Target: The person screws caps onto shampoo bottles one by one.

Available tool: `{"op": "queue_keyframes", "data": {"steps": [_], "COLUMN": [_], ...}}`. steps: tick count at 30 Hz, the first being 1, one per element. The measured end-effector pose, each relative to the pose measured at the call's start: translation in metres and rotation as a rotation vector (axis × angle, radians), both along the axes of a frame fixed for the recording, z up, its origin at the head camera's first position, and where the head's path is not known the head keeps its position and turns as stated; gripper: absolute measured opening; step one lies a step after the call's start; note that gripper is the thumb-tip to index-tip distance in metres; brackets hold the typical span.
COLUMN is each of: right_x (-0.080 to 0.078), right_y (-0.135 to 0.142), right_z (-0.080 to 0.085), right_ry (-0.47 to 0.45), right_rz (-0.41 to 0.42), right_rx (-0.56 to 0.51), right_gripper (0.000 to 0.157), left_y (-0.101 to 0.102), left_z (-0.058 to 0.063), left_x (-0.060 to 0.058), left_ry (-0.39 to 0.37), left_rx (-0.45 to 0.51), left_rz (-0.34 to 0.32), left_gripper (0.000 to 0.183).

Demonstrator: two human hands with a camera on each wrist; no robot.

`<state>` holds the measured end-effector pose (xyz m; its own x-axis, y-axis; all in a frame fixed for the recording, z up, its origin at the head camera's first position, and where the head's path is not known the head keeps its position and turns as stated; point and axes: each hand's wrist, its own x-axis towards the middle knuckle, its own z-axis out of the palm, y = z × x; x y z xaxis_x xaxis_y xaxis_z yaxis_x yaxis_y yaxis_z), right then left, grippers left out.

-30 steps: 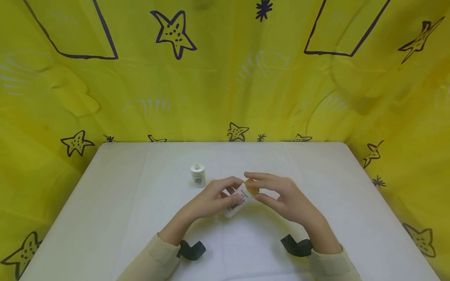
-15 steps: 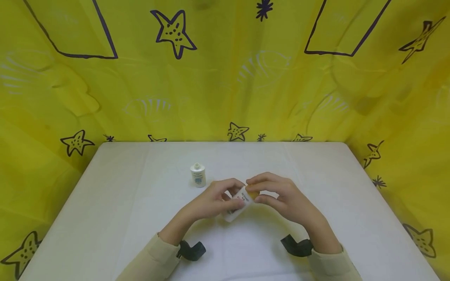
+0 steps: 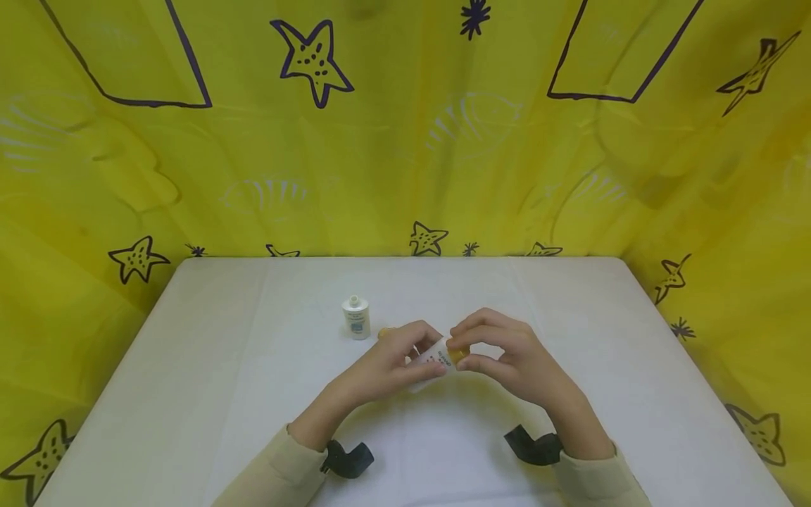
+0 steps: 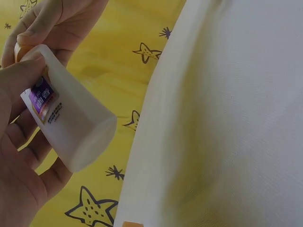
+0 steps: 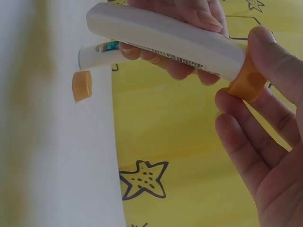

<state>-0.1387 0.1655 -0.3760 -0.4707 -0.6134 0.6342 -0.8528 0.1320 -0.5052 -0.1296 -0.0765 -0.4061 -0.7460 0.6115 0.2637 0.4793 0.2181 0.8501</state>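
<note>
My left hand (image 3: 389, 362) grips a flat white bottle (image 4: 78, 113) with a purple label, tilted above the table. Around the orange cap (image 5: 248, 78) at the bottle's upper end, my right hand (image 3: 510, 352) pinches with thumb and fingers. The cap sits at the bottle's neck; whether it is fully seated cannot be told. A second white bottle (image 3: 357, 320) stands upright without a cap beyond my left hand. Close to it, a loose orange cap (image 5: 82, 86) lies on the table, partly hidden by my left hand in the head view.
A white cloth covers the table (image 3: 266, 394). Yellow curtains (image 3: 380, 162) printed with starfish hang behind it and at both sides. Dark wrist mounts (image 3: 348, 459) are strapped below each hand.
The held bottle has tilted and shifted slightly while my right fingers changed their place on its cap. The loose orange cap now shows past my left hand, where it was hidden earlier.
</note>
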Motion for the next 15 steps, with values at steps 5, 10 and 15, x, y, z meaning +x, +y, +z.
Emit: {"op": "queue_keyframes", "data": {"steps": [5,10,15], "right_x": [-0.0011,0.0007,0.0033], "right_y": [-0.0012,-0.0031,-0.0043], "right_z": [-0.0033,-0.0027,-0.0012], "right_ry": [0.000,0.001,-0.002], "right_rz": [-0.011,-0.057,-0.105], "right_rx": [-0.015,-0.011,-0.004], "right_gripper": [0.036,0.033,0.032], "left_y": [0.0010,0.0026,0.0041], "left_z": [0.0030,0.0030,0.0037], "left_x": [0.0035,0.0055,0.0071], "left_ry": [0.026,0.060,0.112], "left_rx": [-0.042,-0.062,-0.079], "left_rz": [0.035,0.082,0.124], "left_gripper": [0.023,0.022,0.022]}}
